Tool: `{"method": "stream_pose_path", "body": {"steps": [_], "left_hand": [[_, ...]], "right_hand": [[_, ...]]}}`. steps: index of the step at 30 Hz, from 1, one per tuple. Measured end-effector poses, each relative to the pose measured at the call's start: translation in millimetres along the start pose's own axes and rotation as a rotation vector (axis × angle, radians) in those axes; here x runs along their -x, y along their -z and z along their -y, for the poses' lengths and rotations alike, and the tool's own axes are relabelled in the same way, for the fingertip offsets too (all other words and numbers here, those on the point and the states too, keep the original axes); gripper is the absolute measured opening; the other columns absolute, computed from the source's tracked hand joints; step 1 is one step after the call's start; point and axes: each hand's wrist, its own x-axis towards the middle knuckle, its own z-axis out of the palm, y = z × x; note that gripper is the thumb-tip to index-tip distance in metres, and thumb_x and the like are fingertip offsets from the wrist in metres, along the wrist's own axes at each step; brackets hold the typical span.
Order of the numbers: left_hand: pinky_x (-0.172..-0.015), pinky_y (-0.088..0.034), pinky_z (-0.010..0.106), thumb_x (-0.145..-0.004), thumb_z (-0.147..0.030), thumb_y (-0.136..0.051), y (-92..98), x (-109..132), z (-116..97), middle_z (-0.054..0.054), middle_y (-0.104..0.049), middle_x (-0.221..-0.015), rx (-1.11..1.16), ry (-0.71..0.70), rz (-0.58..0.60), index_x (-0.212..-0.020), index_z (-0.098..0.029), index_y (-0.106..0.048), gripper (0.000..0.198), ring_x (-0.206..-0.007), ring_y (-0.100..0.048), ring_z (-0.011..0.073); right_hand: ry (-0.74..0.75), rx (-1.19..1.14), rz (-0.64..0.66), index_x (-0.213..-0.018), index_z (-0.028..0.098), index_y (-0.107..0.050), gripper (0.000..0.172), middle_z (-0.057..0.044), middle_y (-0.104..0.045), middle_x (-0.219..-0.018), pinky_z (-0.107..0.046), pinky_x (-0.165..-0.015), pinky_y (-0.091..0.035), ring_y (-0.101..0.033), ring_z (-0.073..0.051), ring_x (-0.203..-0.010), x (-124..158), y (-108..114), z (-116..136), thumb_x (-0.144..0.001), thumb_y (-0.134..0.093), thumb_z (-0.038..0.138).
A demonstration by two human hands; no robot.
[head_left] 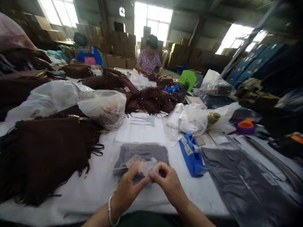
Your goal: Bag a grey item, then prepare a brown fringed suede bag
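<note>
A worker's left hand (129, 186) and right hand (168, 181) are pinching a clear plastic bag (142, 164) over a grey folded garment (142, 154), fingers closed.

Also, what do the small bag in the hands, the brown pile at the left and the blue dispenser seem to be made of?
Small bag: thin clear plastic film, glossy and crinkled; both hands pinch it.
Brown pile: soft matte fabric, perhaps suede-like, with fringe strands at its edge.
Blue dispenser: hard moulded plastic, smooth with a slight shine.
</note>
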Motion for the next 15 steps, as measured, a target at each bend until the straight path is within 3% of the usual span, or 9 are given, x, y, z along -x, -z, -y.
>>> {"method": "stream_pose_path", "body": {"steps": [3, 6, 11, 13, 15], "left_hand": [[-0.079, -0.047, 0.025, -0.089, -0.041, -0.053, -8.0, -5.2, 6.5, 0.001, -0.066, -0.086, 0.030, 0.075, 0.077, -0.086, -0.019, -0.064, 0.024, -0.084, -0.060, 0.0175], [-0.078, -0.048, 0.026, -0.088, -0.041, -0.054, -11.7, -7.8, 12.1, 0.001, -0.066, -0.086, -0.007, 0.088, 0.103, -0.085, -0.019, -0.063, 0.024, -0.083, -0.061, 0.0181], [-0.084, -0.049, 0.029, -0.090, -0.035, -0.052, 3.6, 3.1, 29.0, 0.003, -0.065, -0.089, -0.142, -0.043, 0.092, -0.080, -0.019, -0.060, 0.021, -0.088, -0.061, 0.0175], [-0.089, -0.049, 0.031, -0.090, -0.034, -0.054, 15.2, 16.8, 40.7, 0.005, -0.064, -0.098, -0.243, -0.131, 0.130, -0.091, -0.019, -0.061, 0.016, -0.097, -0.059, 0.0189], [-0.097, -0.047, 0.038, -0.085, -0.032, -0.061, 25.4, 34.1, 53.1, 0.008, -0.060, -0.117, -0.437, -0.230, 0.231, -0.114, -0.021, -0.057, 0.032, -0.114, -0.052, 0.0239]], "right_hand": [[0.064, 0.026, -0.093, -0.070, 0.017, -0.055, 0.027, 0.003, -0.052, -0.065, -0.024, -0.062, -0.037, -0.047, -0.012, -0.064, 1.3, 6.2, -5.8, -0.082, -0.064, 0.039], [0.074, -0.017, -0.146, -0.073, 0.017, -0.058, 0.026, 0.003, -0.052, -0.067, -0.023, -0.063, -0.037, -0.047, -0.011, -0.066, -1.6, 6.5, -13.4, -0.084, -0.062, 0.040], [-0.030, -0.372, -0.256, -0.082, 0.019, -0.055, 0.027, 0.004, -0.051, -0.067, -0.022, -0.058, -0.037, -0.045, -0.010, -0.061, -15.3, 7.4, -31.4, -0.083, -0.060, 0.046], [-0.105, -0.490, -0.297, -0.083, 0.021, -0.052, 0.030, 0.006, -0.049, -0.064, -0.021, -0.053, -0.036, -0.043, -0.009, -0.055, -16.4, 13.0, -36.9, -0.081, -0.061, 0.049], [-0.149, -0.491, -0.267, -0.083, 0.021, -0.051, 0.030, 0.006, -0.049, -0.063, -0.020, -0.051, -0.035, -0.043, -0.009, -0.053, -10.9, 19.2, -37.6, -0.080, -0.063, 0.048]]}}
